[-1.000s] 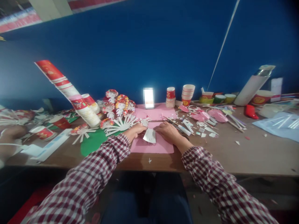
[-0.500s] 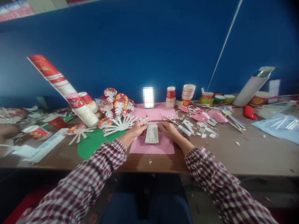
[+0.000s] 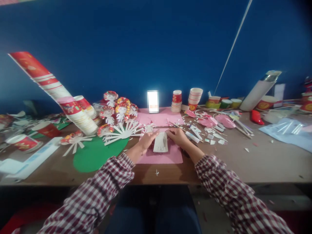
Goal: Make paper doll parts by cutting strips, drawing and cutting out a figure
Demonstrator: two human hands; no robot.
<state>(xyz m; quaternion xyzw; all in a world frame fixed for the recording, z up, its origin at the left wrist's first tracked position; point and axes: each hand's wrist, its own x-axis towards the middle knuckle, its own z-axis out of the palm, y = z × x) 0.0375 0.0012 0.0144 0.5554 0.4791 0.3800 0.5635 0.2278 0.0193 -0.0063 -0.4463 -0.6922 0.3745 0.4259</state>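
A small white paper piece [image 3: 160,143] with a drawn figure on it is held over a pink sheet [image 3: 174,157] near the table's front edge. My right hand [image 3: 177,136] pinches the paper at its upper right corner. At the paper's upper left is my left hand [image 3: 148,140], its fingers stretched toward the top edge and partly over it. Left of my hands, a fan of white paper strips [image 3: 125,132] overlaps a green sheet [image 3: 99,156].
Paper dolls with red and yellow frills [image 3: 122,109] stand behind the fan. A long leaning stack of cups [image 3: 56,91] is at the left. Paper scraps [image 3: 212,136] and pink pieces [image 3: 226,121] lie at the right. A lit phone [image 3: 153,102] stands at the back.
My left hand's fingers have loosened from a pinch and stretched across the paper's upper left edge. The view has shifted slightly, and the hand seen at the far left is gone.
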